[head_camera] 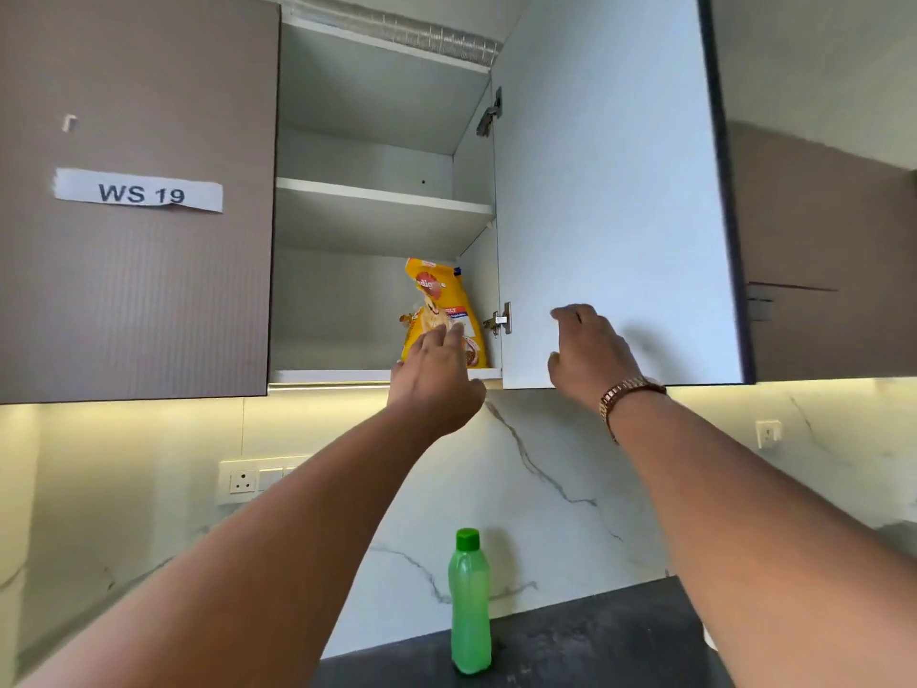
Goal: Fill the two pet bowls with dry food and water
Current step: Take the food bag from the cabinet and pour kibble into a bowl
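A yellow bag of dry pet food (pixel 436 300) stands upright at the right end of the bottom shelf of an open wall cabinet (pixel 382 206). My left hand (pixel 436 374) is raised to the shelf edge just in front of the bag, fingers apart and reaching its lower part, not closed on it. My right hand (pixel 590 355), with a gold watch at the wrist, is in front of the lower inside face of the open cabinet door (pixel 610 191), fingers loosely curled and holding nothing. A green water bottle (pixel 470 603) with a green cap stands on the dark counter (pixel 595 648) below. No bowls are in view.
The closed cabinet door on the left carries a label reading "WS 19" (pixel 141 193). The upper shelves hold nothing. A marbled white backsplash has a socket panel (pixel 253 481) at left and another socket (pixel 768 433) at right. The open door stands out towards me.
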